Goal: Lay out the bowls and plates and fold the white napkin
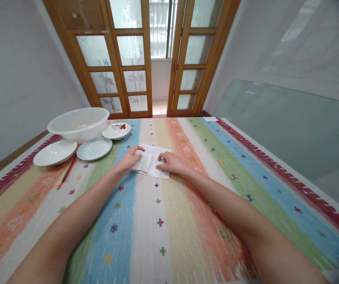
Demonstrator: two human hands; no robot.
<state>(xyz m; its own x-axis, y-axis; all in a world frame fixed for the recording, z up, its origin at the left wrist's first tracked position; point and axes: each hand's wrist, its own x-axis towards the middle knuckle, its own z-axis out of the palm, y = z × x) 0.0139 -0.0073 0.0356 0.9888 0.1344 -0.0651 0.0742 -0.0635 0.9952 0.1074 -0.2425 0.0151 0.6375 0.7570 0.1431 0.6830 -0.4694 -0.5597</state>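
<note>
A thin white sheet (pixel 148 161), which looks like tissue or paper, lies on the striped tablecloth with layers overlapping. My left hand (pixel 130 158) is at its left side, fingers curled and thumb on the sheet, gripping that edge. At the right part of the sheet, my right hand (pixel 173 162) has its thumb and bent fingers on the material, closed loosely on it. The undersides of both hands are hidden.
Back left stands a white plastic basin (pixel 79 123). Near it are a white dish (pixel 55 153), a greyish plate (pixel 94 149) and a plate with a red pattern (pixel 116 131). Brushes or pencils (pixel 67 172) lie by the dish. A white slip (pixel 211 118) rests at the far edge.
</note>
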